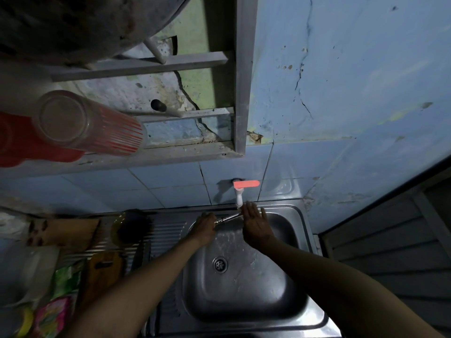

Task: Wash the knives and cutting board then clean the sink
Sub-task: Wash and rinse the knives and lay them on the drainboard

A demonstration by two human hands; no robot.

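Head view looks down into a steel sink point(288, 311) set in the counter, with a white tap point(238, 198) on the far wall, its handle point(246, 183) orange. Both hands meet just under the spout. The left hand point(203, 229) has its fingers curled round the handle end of a knife point(228, 217), whose shiny blade points right toward the tap. The right hand point(255, 223) is held open, fingers straight and together, its palm at or just beside the blade tip; whether it actually touches the metal is too small to tell. Water appears to wet the far wall of the basin below the hands, and the drain point(220, 263) sits open in the middle.

On the ribbed drainboard to the left lies a wooden cutting board point(103, 272) with a slot handle at its far end, and beside it some colourful packets point(58, 303). A striped glass point(95, 123) lies on the rack above, on the left.

By my reading the knife is being rinsed, so the board and the sink itself are yet to be done. The knife is light and stiff, but wet steel is slippery and the edge can cut, so the safe hold is the handle, with any rubbing done along the flat of the blade, away from the edge. The board looks heavier and rigid; its slot handle or long edges give the surest grip once it is wet.
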